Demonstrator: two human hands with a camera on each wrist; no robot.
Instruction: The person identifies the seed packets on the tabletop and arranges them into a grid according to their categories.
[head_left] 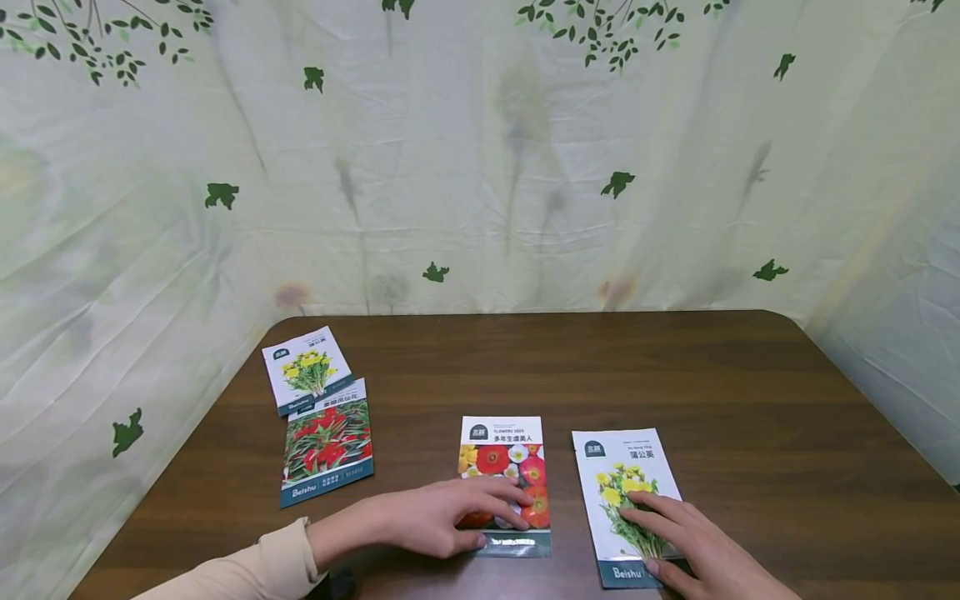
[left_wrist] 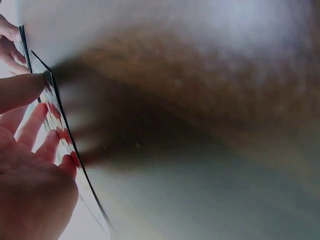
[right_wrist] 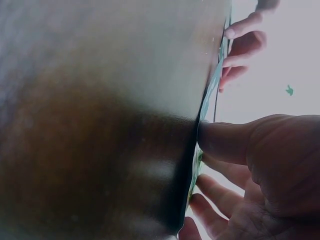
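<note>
Left hand (head_left: 438, 518) on poppy packet (head_left: 501, 454), right hand (head_left: 696, 543) on dandelion packet (head_left: 615, 492)

Two bare hands reach in from the near side over a brown, wood-grained counter (head_left: 795, 450). The poppy packet, printed with red, orange, yellow and white blooms, lies near the middle, at the near side. The left hand rests across its lower half, fingers stretched out loosely and thumb at the bottom strip; nothing is gripped. A beige sleeve (head_left: 240, 571) covers that forearm.

Just to the right, set apart, lies the dandelion packet, white with yellow flowers and slightly turned. The right hand rests on its right side, fingers extended and relaxed, thumb near the lower corner, also gripping nothing.

At the counter's left edge, a red packet (head_left: 327, 447) and a second yellow-flowered packet (head_left: 307, 373) overlap at an angle. Behind hangs a pale curtain (head_left: 480, 167) with green leaf prints.
</note>
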